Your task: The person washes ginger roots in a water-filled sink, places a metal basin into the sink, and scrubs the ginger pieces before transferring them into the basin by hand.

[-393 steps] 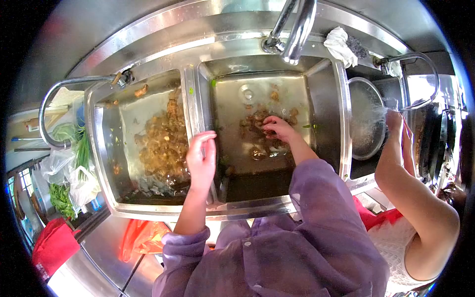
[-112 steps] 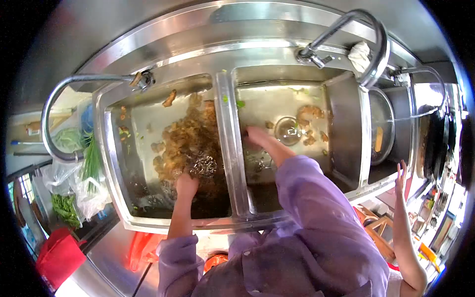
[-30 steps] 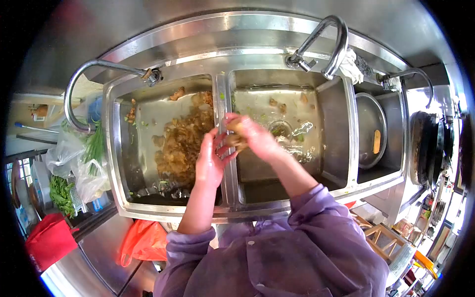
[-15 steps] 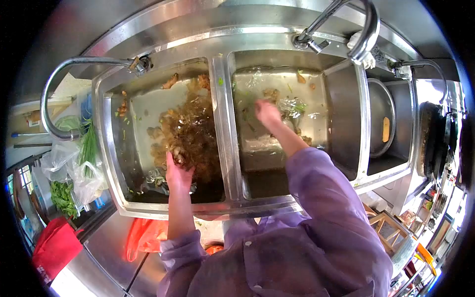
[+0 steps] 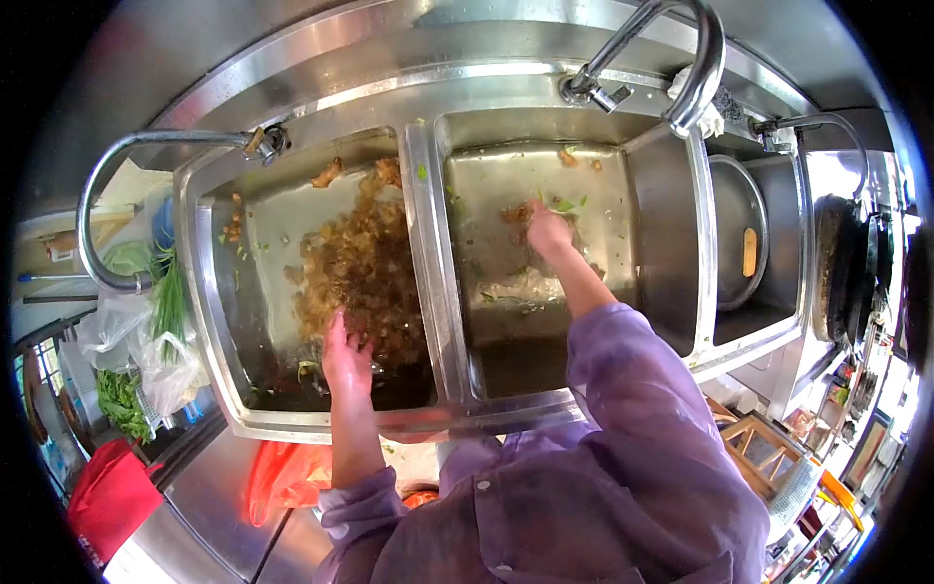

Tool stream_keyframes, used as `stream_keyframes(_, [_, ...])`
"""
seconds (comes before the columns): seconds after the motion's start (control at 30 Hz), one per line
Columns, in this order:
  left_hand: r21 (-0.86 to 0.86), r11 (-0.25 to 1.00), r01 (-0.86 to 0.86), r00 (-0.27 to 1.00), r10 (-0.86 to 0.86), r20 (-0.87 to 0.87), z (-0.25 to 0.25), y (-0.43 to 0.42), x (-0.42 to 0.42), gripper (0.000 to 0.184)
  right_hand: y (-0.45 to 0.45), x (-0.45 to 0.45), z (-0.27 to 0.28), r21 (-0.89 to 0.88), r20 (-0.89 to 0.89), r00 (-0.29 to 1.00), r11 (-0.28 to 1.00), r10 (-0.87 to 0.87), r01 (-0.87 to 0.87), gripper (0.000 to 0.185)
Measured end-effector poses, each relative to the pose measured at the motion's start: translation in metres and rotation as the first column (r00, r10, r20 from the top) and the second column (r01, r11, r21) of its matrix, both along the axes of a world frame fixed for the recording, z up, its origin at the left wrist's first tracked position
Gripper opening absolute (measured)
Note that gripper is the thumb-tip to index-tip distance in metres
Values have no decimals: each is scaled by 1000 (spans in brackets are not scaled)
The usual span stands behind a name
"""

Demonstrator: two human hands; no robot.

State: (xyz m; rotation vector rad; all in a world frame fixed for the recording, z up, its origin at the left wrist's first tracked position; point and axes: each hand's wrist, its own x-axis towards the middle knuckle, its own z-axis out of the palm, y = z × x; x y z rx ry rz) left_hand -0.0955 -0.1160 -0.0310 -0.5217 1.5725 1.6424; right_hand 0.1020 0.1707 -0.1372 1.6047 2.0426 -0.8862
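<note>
A heap of brown, lumpy food pieces [image 5: 355, 263] lies in murky water in the left sink basin [image 5: 199, 263]; their kind is unclear. At the near edge of the heap is my left hand [image 5: 347, 358], wet, its fingers apart and nothing held. My right hand [image 5: 551, 232] reaches into the water of the right basin [image 5: 671, 234], its fingers curled downward. Whatever they hold, if anything, is hidden. Beside those fingers are a brown piece [image 5: 516, 213] and some green leaf bits [image 5: 564, 205].
A metal divider [image 5: 433, 263] separates the basins. Curved faucets arch over the left [image 5: 92, 204] and right [image 5: 715, 58]. A third basin at right holds a round metal pan [image 5: 764, 209]. Plastic bags [image 5: 117, 316] and long green stalks [image 5: 171, 302] sit at left.
My left hand has come away from the pieces it was cupping, and its fingers have spread. My right hand has shifted slightly right in its basin, where the water looks calmer.
</note>
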Motion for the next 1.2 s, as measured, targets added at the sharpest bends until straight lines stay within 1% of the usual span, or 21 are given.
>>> stream_keyframes(0.1, [-48,998,47,997,-50,-57,14,14,12,33,2,-8,-28,180,-94,988,974,-121,136,44])
stream_keyframes(0.13, [-56,997,48,997,-52,-60,12,12,11,33,-4,-14,-33,172,-97,988,975,-123,138,44])
stream_keyframes(0.23, [-116,989,94,992,-103,-68,6,9,12,31,-32,-40,-46,207,-150,988,976,-35,67,41])
stream_keyframes(0.3, [-95,990,108,991,-115,-71,3,3,12,30,-48,-43,-54,122,-217,949,971,229,-207,34])
stream_keyframes(0.43, [-54,993,109,991,-113,-74,9,7,14,30,-53,-30,-66,243,-268,893,922,361,-300,27])
stream_keyframes(0.47, [-45,993,107,991,-110,-76,10,9,13,30,-47,-23,-64,-227,-378,926,971,-14,-78,26])
stream_keyframes(0.5, [-23,993,112,990,-113,-89,11,10,13,29,-41,-16,-58,-658,-297,871,745,-392,111,25])
stream_keyframes(0.53, [-3,993,116,988,-116,-100,14,11,14,28,-35,-7,-38,-653,-298,872,749,-387,109,25])
stream_keyframes(0.6, [72,990,125,987,-117,-111,20,13,16,27,-21,15,0,-842,-229,589,461,-775,279,25])
stream_keyframes(0.67, [58,990,125,987,-119,-109,21,15,18,26,-13,27,6,-824,-303,605,521,-736,222,23])
stream_keyframes(0.77, [75,990,123,990,-116,-85,6,12,17,25,-18,12,66,-925,-368,447,368,-816,-91,20])
stream_keyframes(0.8, [78,990,121,989,-114,-91,8,14,19,25,-21,4,79,-924,-373,447,371,-813,-97,20])
stream_keyframes(0.87, [93,988,124,989,-115,-92,11,23,23,24,-31,-17,107,-814,-567,342,572,-749,-97,19])
stream_keyframes(0.93, [84,984,157,984,-149,-94,9,22,24,26,-48,-47,133,-594,-767,433,779,-473,-202,20])
stream_keyframes(0.97, [130,975,178,982,-168,-84,7,22,23,29,-63,-63,144,-287,-894,416,926,-166,-246,21])
stream_keyframes(1.0, [178,964,197,979,-186,-77,6,23,23,32,-79,-75,154,55,-907,387,957,167,-283,21])
stream_keyframes(1.07, [181,972,150,989,-151,-6,13,27,21,38,-96,-83,166,240,-865,402,950,302,-199,21])
stream_keyframes(1.1, [200,973,112,993,-118,17,10,25,20,39,-88,-79,167,241,-801,537,963,266,-116,18])
stream_keyframes(1.13, [219,973,71,996,-82,43,6,21,18,41,-76,-71,143,244,-812,560,968,167,66,16])
stream_keyframes(1.17, [213,975,71,996,-80,35,0,15,16,41,-62,-58,126,182,-830,558,954,19,238,17])
stream_keyframes(1.2, [207,976,66,996,-76,41,0,13,17,41,-46,-44,110,46,-719,662,936,-212,350,16])
